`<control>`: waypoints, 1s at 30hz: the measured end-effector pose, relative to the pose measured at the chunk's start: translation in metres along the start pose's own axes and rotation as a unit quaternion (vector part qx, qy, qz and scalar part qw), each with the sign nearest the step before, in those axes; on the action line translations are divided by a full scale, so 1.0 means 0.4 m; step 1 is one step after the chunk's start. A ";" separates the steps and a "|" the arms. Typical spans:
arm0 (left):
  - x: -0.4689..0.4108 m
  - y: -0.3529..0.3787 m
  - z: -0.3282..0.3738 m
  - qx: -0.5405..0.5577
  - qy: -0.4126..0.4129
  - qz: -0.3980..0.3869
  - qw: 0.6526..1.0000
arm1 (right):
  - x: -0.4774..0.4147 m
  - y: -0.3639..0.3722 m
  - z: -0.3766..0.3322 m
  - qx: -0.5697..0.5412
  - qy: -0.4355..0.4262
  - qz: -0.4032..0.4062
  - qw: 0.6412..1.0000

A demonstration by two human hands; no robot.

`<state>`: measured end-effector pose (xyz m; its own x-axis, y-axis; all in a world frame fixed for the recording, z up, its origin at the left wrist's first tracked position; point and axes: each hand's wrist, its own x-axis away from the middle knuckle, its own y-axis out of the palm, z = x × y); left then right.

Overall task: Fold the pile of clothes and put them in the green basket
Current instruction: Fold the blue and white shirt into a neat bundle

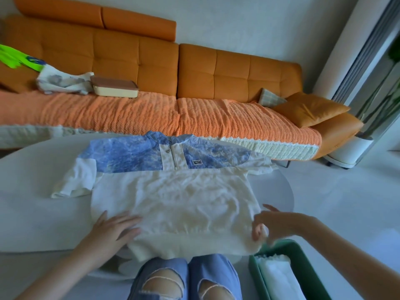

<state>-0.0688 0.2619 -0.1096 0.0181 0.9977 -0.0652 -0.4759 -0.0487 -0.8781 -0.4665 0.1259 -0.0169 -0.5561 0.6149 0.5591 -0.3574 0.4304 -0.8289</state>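
The person wears light blue jeans (166, 269), the denim plain and slightly faded. Each knee is ripped open. The left rip (162, 285) and the right rip (213, 287) are both edged with frayed white threads, and a pale strand or two crosses each hole. The left forearm (71, 269) and right forearm (337, 241) are bare, as are the left hand (114, 229) and right hand (275, 223) — the right one's fingers (258, 232) show only as a blur.

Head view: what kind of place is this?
Probably a home living room: an orange tufted sofa with a knitted orange throw, and a white-and-blue zip-collar shirt spread on a round white table.
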 end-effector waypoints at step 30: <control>0.208 0.017 0.093 0.552 -0.316 0.130 0.760 | -0.056 0.088 -0.002 -0.328 0.312 0.312 0.835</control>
<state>-0.1033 0.3463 -0.1033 -0.4635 0.8010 0.3788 -0.8454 -0.5278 0.0816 -0.4657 0.1278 -0.0586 0.0924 0.9914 0.0925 0.4579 0.0402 -0.8881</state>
